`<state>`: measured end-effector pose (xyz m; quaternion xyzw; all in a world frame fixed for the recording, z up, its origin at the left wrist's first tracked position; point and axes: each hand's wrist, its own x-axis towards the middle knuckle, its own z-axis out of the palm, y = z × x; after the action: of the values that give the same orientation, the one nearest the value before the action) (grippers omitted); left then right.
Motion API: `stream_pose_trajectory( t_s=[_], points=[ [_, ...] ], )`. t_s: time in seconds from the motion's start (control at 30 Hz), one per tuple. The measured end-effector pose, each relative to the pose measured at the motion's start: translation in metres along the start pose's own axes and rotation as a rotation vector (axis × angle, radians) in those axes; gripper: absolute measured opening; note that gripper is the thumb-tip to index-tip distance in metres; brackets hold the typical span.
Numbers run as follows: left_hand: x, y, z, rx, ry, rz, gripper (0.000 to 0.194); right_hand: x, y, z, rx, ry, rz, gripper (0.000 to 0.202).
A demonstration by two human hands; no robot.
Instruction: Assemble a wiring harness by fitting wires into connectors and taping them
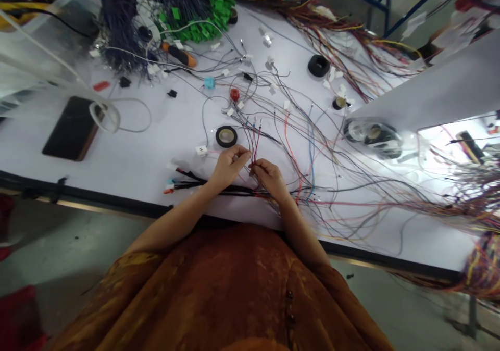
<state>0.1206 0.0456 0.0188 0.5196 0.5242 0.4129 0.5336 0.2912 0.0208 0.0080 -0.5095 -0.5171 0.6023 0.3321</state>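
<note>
A few thin red wires (255, 141) with small metal terminals at their tips stand up between my two hands. My right hand (270, 176) is closed, pinching them low down between thumb and fingertips. My left hand (228, 167) is closed too, its fingertips pressed together at the side of the same wires. Just beyond my left hand lies a roll of black tape (226, 136), and a white connector (201, 150) is to its left. Under my wrists runs a black-wrapped wire bundle (230, 188), with an orange connector (169, 189) at its left end.
Loose wires (363, 184) spread across the right of the white table (128, 168). At the back are a coil of dark wires (125, 7), green connectors (219, 7) and an orange-handled tool (179, 55). A phone (72, 128) lies left; more tape rolls (319, 66) lie right.
</note>
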Motion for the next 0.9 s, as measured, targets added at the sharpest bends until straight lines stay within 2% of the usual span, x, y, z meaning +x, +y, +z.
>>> stream_pose_trajectory(
  t_s=[0.1, 0.27, 0.4, 0.57, 0.67, 0.77, 0.9],
  points=[
    [-0.001, -0.004, 0.002, 0.031, 0.031, 0.036, 0.020, 0.001, 0.004, 0.001, 0.034, 0.002, 0.002, 0.021],
    [-0.009, -0.001, 0.004, 0.070, 0.171, 0.189, 0.010, 0.002, 0.010, 0.002, 0.098, 0.011, 0.007, 0.027],
    [-0.012, 0.005, 0.004, 0.098, 0.138, 0.218, 0.010, 0.002, 0.008, 0.003, 0.113, 0.016, 0.014, 0.029],
    [-0.003, 0.005, 0.005, 0.211, 0.141, 0.180, 0.023, 0.001, 0.006, 0.005, 0.090, 0.034, -0.018, 0.031],
    [0.001, 0.005, 0.006, 0.254, 0.130, 0.168, 0.015, 0.001, 0.007, 0.005, 0.063, 0.040, -0.045, 0.030],
    [0.002, 0.007, 0.006, 0.231, 0.114, 0.160, 0.009, 0.001, 0.009, 0.005, 0.047, 0.046, -0.079, 0.030],
    [0.003, 0.011, 0.004, 0.117, 0.072, 0.144, 0.013, 0.001, 0.010, 0.005, 0.032, 0.079, -0.096, 0.027]
  ],
)
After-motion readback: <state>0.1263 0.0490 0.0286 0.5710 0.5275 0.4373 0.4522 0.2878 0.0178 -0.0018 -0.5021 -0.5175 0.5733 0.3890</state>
